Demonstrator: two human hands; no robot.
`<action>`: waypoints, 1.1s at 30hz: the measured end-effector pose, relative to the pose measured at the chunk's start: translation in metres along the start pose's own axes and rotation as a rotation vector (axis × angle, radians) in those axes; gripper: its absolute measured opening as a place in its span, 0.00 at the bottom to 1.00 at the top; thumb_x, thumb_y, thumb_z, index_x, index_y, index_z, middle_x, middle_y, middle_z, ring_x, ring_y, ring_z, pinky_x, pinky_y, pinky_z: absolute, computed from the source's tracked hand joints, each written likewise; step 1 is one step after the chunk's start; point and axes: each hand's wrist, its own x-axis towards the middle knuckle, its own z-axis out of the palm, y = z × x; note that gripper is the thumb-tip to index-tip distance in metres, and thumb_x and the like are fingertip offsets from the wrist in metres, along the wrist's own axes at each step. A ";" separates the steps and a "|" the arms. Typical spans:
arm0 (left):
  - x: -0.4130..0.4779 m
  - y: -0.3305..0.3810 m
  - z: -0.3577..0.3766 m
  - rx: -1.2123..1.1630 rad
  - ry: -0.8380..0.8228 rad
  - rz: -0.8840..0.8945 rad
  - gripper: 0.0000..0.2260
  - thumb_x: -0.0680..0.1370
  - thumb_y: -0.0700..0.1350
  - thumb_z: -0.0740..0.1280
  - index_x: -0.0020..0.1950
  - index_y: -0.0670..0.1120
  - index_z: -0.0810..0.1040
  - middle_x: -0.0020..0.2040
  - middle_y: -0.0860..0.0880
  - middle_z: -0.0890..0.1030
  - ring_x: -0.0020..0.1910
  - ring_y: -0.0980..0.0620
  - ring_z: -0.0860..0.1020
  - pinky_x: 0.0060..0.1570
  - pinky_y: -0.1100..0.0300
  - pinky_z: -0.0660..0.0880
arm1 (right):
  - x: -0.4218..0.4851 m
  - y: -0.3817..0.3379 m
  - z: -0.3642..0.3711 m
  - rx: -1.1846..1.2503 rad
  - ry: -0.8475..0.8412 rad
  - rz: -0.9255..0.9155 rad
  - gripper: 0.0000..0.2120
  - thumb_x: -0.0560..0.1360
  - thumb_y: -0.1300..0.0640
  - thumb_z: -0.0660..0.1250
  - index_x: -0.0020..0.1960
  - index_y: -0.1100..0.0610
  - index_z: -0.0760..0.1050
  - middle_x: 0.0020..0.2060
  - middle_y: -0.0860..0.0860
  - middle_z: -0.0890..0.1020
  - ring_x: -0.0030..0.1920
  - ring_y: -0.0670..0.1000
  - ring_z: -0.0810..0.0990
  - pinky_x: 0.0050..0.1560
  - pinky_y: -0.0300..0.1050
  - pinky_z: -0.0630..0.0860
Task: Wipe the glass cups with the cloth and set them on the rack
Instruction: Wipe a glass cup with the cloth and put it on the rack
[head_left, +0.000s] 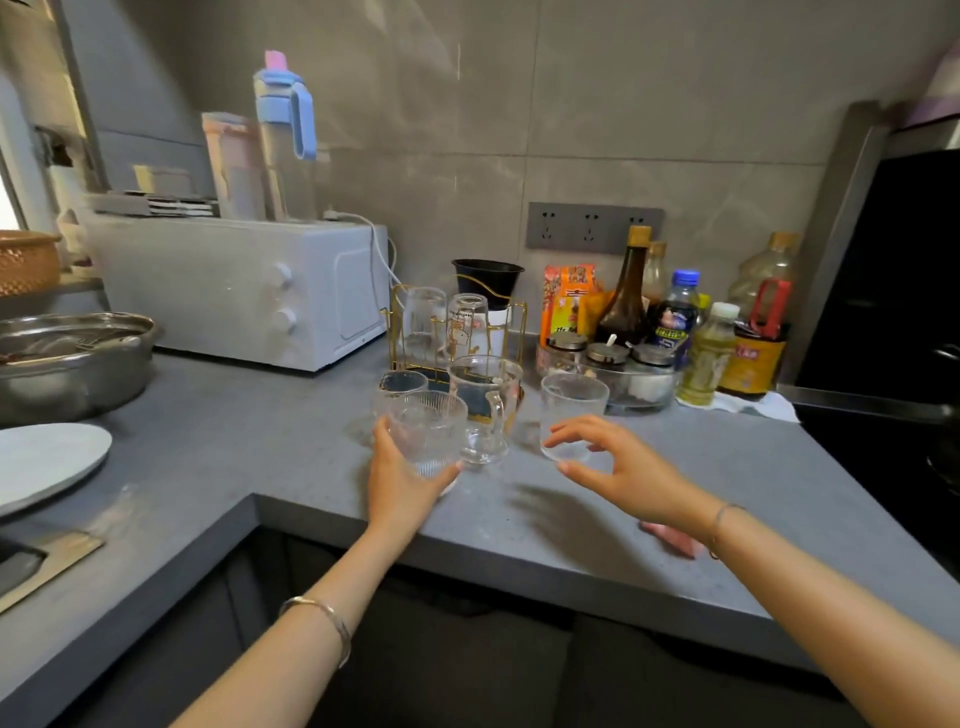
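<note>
Left grip (400, 478) was curled round a ribbed glass cup (427, 431), thumb and fingers about its lower half, near the front edge of the desk (260, 426). Right grip (623, 467) was spread wide, fingers loose, holding nothing, right at the foot of a second cup (574, 405) standing on the desk. Behind, the gold rack (392, 327) carried two upturned glasses (423, 317).
</note>
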 end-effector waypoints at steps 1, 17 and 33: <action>-0.003 0.000 0.000 0.007 0.008 0.002 0.49 0.66 0.46 0.80 0.77 0.45 0.53 0.73 0.43 0.67 0.71 0.44 0.67 0.68 0.53 0.66 | -0.008 0.003 -0.003 -0.002 0.012 0.020 0.11 0.77 0.53 0.66 0.59 0.48 0.76 0.61 0.42 0.75 0.60 0.38 0.72 0.61 0.29 0.65; -0.063 0.053 0.056 -0.205 -0.239 0.169 0.45 0.63 0.50 0.81 0.74 0.52 0.60 0.69 0.53 0.70 0.66 0.56 0.67 0.62 0.62 0.67 | -0.074 0.048 -0.017 -0.183 0.183 0.731 0.29 0.64 0.31 0.70 0.44 0.54 0.65 0.38 0.49 0.75 0.37 0.49 0.73 0.33 0.44 0.66; -0.069 0.075 0.097 -0.634 -0.600 -0.132 0.42 0.55 0.65 0.77 0.65 0.52 0.74 0.59 0.52 0.82 0.60 0.54 0.79 0.67 0.51 0.71 | -0.090 0.053 -0.052 1.200 0.505 0.730 0.12 0.80 0.62 0.51 0.54 0.61 0.72 0.41 0.57 0.84 0.37 0.54 0.85 0.33 0.44 0.79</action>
